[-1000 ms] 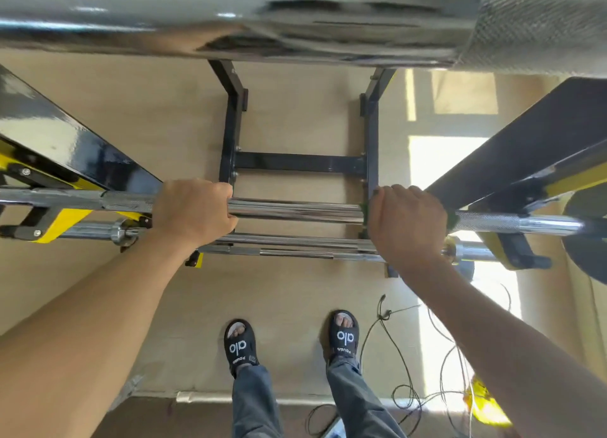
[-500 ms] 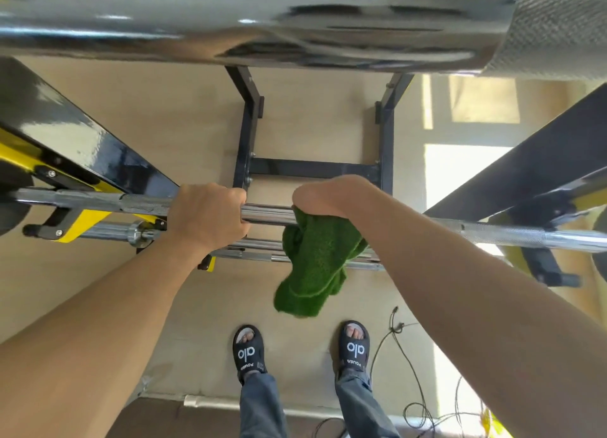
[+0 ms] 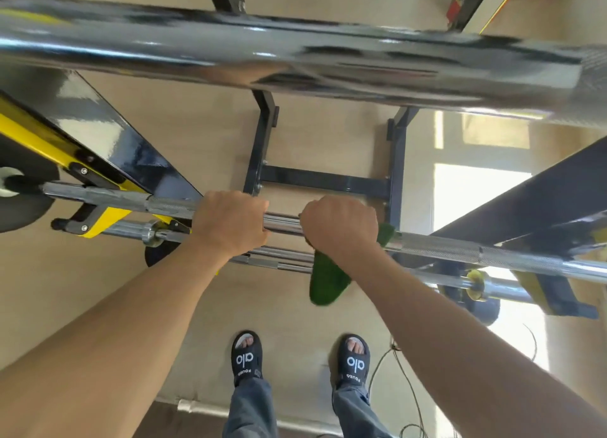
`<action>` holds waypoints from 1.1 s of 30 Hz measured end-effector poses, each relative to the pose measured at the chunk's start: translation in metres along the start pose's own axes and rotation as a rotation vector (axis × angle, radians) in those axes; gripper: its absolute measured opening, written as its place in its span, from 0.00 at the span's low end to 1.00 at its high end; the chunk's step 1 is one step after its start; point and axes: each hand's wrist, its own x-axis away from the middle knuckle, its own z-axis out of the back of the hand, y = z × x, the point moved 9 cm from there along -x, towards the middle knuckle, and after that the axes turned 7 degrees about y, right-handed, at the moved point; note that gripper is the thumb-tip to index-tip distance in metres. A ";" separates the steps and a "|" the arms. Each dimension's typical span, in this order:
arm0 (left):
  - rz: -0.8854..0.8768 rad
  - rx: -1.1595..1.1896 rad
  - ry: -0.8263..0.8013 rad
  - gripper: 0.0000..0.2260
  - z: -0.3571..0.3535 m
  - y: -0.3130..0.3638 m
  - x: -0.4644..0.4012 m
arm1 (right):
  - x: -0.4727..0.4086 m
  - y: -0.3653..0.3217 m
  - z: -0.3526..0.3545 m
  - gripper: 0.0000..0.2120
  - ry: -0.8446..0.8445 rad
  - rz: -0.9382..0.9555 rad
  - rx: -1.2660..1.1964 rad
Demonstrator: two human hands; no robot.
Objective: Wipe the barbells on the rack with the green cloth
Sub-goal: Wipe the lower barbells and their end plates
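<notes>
A chrome barbell lies across the black and yellow rack at waist height. My left hand grips its shaft left of centre. My right hand grips the green cloth wrapped round the same shaft; one end of the cloth hangs below the bar and a corner shows right of my fist. A second chrome barbell lies just under it. A third, thick barbell crosses the top of the view, very close and blurred.
The rack's black floor frame stands on the beige floor beyond my hands. My two feet in black slippers are below. Thin cables trail on the floor at the right. A black weight plate sits at the bar's left end.
My right hand with the cloth slid left along the bar from the right side toward the left hand, then slightly back right. The view has tilted up, showing more of the top bar.
</notes>
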 end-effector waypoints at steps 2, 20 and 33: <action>0.006 0.015 -0.013 0.10 0.001 -0.001 0.000 | -0.014 -0.015 -0.016 0.11 -0.298 -0.030 -0.101; 0.031 0.201 -0.059 0.11 -0.024 -0.158 0.036 | 0.010 -0.065 0.001 0.30 0.330 -0.179 0.094; -0.065 0.118 0.033 0.11 -0.030 -0.161 0.033 | 0.024 -0.148 -0.007 0.09 0.345 0.149 0.210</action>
